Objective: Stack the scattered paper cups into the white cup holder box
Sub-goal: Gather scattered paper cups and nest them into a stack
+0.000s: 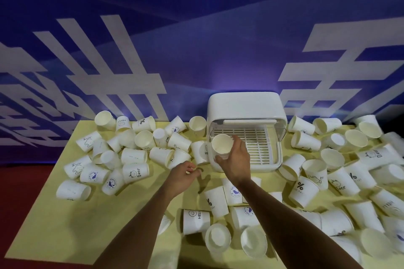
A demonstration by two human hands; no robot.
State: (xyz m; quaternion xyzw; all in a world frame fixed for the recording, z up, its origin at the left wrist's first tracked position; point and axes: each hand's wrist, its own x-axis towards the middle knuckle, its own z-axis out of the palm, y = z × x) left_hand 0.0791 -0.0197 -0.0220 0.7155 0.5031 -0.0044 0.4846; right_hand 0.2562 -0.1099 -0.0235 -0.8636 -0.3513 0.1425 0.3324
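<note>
Right hand (235, 159) gripping 1 cup (222, 143), mouth tilted toward camera, at box (244, 105)

Cups (391, 228) at right edge blurred, cropped.

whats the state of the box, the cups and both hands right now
white cup holder box: cover raised, slatted tray exposed
held cup: tilted, mouth toward camera, at the box's front
scattered cups: mostly on their sides on the table
right hand: grips the held cup
left hand: loosely curled, holding nothing
</note>
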